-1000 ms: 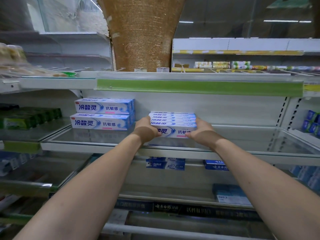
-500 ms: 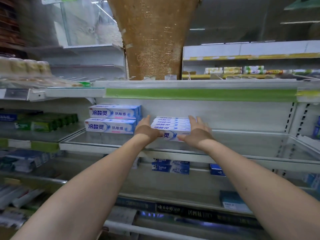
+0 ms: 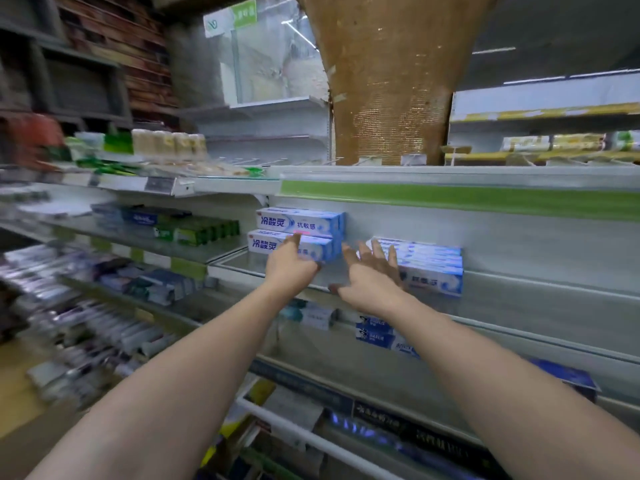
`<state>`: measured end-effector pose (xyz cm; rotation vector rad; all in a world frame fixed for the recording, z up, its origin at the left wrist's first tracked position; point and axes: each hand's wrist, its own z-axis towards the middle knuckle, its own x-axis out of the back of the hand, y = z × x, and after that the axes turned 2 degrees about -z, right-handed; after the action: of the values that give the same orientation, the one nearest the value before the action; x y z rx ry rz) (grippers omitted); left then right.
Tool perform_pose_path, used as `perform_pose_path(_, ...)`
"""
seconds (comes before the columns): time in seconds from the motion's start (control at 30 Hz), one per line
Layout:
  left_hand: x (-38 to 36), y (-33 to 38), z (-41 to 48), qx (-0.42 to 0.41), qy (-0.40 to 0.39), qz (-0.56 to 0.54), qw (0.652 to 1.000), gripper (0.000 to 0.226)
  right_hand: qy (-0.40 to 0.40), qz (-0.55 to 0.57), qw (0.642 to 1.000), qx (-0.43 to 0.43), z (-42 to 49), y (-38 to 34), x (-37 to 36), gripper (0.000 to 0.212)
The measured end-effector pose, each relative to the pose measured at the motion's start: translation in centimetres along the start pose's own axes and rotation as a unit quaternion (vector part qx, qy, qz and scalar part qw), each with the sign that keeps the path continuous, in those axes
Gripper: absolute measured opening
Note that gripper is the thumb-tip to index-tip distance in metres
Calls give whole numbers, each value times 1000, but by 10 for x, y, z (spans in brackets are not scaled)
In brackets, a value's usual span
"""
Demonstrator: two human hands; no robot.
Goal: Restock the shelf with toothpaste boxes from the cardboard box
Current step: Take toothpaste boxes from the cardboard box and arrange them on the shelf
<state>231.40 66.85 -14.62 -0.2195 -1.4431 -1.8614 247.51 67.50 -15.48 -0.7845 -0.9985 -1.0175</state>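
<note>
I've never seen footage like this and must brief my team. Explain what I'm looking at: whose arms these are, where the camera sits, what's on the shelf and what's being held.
There is no machine here. These are a person's two bare arms, filmed by one wide-angle camera worn on their head and looking forward and down. That is why the arms stretch in from the bottom edge.

The person faces a shop shelf. On it sit two stacks of white-and-blue toothpaste boxes, a left stack and a right stack, with a gap between them.

The right hand is open with its fingers spread, at the left end of the right stack, and holds nothing. The left hand reaches the lower box of the left stack, but whether it grips it is unclear. The cardboard box is not in view.
</note>
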Motion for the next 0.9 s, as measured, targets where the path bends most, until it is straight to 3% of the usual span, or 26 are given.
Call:
perform_pose_path(0.4,109,-89,-28,60,81,92,991,81,3,44,987,154,7,-132,-28,87)
perform_pose_path(0.9,264,-280,-72,171,47,255,950,84,-117,83,953,266,14,-369,-117,86)
